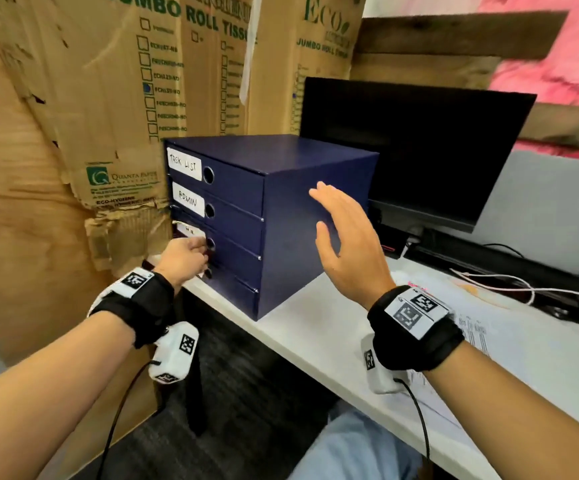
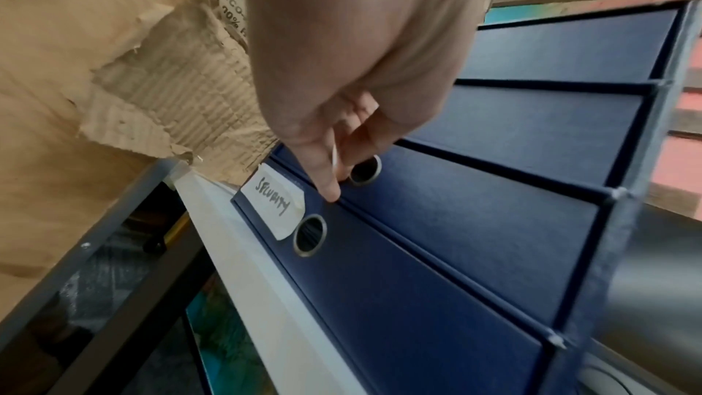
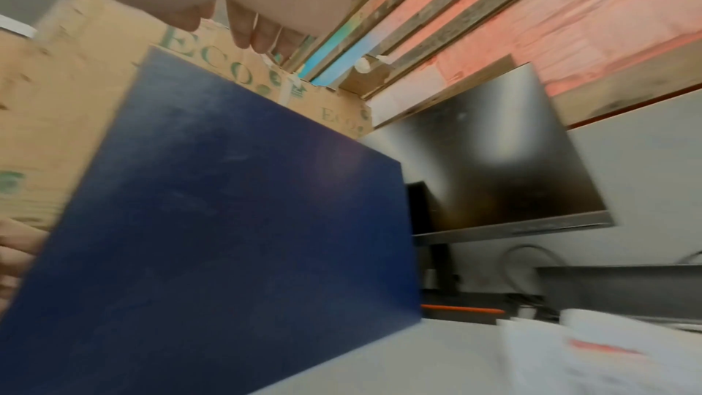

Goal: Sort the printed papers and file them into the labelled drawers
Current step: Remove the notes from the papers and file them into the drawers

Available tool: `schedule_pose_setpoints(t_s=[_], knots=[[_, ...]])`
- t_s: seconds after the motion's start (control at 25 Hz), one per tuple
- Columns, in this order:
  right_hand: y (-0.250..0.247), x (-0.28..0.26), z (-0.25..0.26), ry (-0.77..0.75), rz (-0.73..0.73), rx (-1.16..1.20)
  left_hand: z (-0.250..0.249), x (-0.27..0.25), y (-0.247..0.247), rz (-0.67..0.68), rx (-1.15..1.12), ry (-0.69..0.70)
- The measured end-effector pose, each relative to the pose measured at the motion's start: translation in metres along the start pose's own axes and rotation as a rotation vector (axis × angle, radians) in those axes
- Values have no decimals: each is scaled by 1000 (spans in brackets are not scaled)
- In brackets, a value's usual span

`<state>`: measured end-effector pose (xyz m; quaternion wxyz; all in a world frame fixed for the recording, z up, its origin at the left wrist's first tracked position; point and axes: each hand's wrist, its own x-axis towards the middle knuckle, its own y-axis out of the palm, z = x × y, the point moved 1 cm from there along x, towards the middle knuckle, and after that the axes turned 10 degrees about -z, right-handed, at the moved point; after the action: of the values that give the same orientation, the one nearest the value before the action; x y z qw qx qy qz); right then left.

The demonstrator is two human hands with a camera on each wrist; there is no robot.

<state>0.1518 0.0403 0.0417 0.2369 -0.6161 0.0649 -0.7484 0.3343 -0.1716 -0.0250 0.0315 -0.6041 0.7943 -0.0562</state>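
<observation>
White bench carried blue drawer box; left hand pinched third drawer's finger hole, right hand hovered flat, fingers straight, beside box.

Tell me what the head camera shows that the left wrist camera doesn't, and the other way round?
Only the head view shows the right hand, open beside the dark blue four-drawer cardboard cabinet, the handwritten TASK LIST label and ADMIN label, the black computer monitor and the printed papers on the white desk.

Only the left wrist view shows the bottom drawer's SECURITY label.

Both show the left hand with fingers at the third drawer's round finger hole.
</observation>
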Motion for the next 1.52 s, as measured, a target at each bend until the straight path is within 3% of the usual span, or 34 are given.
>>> schedule_pose_setpoints(t_s=[0.2, 0.28, 0.36, 0.4, 0.48, 0.6, 0.72, 0.88, 1.12, 1.4, 1.52], knots=[[-44, -23, -42, 96, -61, -129, 5, 3, -18, -147, 175, 112], [-66, -26, -57, 116, -86, -188, -5, -17, -13, -413, 250, 357], [-90, -27, -71, 106, -117, -269, -32, -50, 8, -546, 286, 742], [-103, -26, -77, 95, -138, -309, -47, -70, 22, -547, 277, 909], [-127, -25, -86, 103, -177, -367, -70, -101, 51, -468, 226, 1105], [-157, -28, -93, 131, -207, -425, -94, -139, 94, -298, 127, 1222], [-176, -30, -97, 111, -237, -472, -107, -152, 137, -146, 94, 1230], [-187, -24, -106, 125, -280, -483, -111, -144, 193, -55, 150, 1204], [-163, -23, -129, 191, -252, -488, -89, -110, 270, 60, 275, 1101], [-114, -42, -172, 259, -128, -539, -41, -66, 328, 134, 463, 962], [-95, -67, -181, 288, 49, -546, -26, -55, 339, 218, 582, 899]])
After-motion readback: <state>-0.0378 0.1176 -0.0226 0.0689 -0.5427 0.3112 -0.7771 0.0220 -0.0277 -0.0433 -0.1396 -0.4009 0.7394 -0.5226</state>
